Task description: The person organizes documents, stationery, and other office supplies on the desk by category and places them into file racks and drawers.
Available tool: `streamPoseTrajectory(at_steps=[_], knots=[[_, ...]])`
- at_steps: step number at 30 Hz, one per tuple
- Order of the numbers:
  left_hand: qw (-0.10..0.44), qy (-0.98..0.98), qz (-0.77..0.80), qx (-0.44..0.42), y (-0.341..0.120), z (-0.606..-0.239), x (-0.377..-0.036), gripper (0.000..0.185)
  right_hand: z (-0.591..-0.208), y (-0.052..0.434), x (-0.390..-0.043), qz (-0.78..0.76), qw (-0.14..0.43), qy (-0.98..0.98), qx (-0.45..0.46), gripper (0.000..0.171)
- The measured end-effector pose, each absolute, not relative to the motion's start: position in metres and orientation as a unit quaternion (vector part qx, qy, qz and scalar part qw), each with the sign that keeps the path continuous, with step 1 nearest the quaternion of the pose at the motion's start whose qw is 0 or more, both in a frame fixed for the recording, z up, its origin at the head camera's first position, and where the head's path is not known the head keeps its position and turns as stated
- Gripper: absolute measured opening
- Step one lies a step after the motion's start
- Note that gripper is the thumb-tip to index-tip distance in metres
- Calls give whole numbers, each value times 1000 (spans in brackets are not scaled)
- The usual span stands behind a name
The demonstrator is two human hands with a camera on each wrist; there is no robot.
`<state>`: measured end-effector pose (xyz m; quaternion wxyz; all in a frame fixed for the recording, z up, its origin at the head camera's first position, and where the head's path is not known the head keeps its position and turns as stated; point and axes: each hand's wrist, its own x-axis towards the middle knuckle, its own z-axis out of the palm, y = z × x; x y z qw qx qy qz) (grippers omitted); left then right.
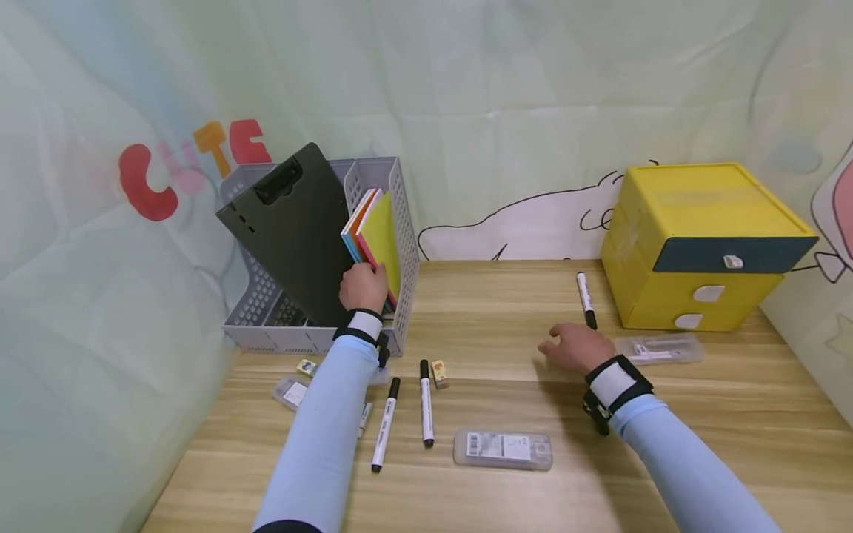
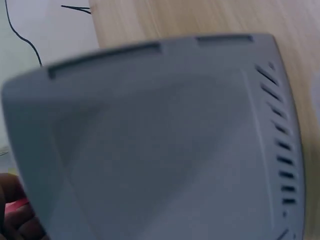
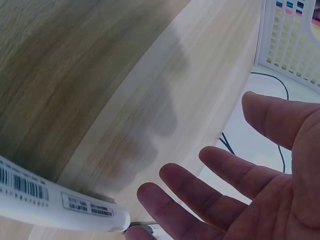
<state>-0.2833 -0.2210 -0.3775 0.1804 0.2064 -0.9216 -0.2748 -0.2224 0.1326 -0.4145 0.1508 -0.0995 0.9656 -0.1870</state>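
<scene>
My left hand (image 1: pixel 363 287) reaches into the right part of a grey desk organizer (image 1: pixel 408 244) and grips the lower front edges of several thin colored notebooks (image 1: pixel 381 237). In the left wrist view, curled fingers (image 2: pixel 22 222) show at the lower left with a strip of pink between them; the organizer's side wall (image 2: pixel 165 145) hides the rest. Left of that hand, a black clipboard (image 1: pixel 293 229) leans in the organizer. My right hand (image 1: pixel 578 348) hovers over the table with fingers spread and holds nothing. Close to it lies a white marker (image 1: pixel 584 294), also large in the right wrist view (image 3: pixel 65 202).
A yellow drawer box (image 1: pixel 713 244) stands at the back right, a clear case (image 1: pixel 660 348) before it. Two markers (image 1: pixel 426 407), a small eraser (image 1: pixel 440 374) and another clear case (image 1: pixel 503 449) lie mid-table. More small items, including a case (image 1: pixel 291 393), lie by the left forearm.
</scene>
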Motion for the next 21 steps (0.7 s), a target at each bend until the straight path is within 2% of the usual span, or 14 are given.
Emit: streamPoseTrajectory(at_steps=[3,8,15,21], knots=[[173,-928,-246,221,-225,-378,-279,46,-416,132,-222,-190,152,965,-100,51],[197,-924,-237,225,-232,-380,-275,48,-416,132,-221,-187,146,966,-99,50],[223,-914,-276,198,-225,-373,-274,52,-414,132,-222,-187,155,966,-91,51],[273,-903,-292,156,-209,-358,-272,47,-412,131,-223,-190,161,964,-89,52]])
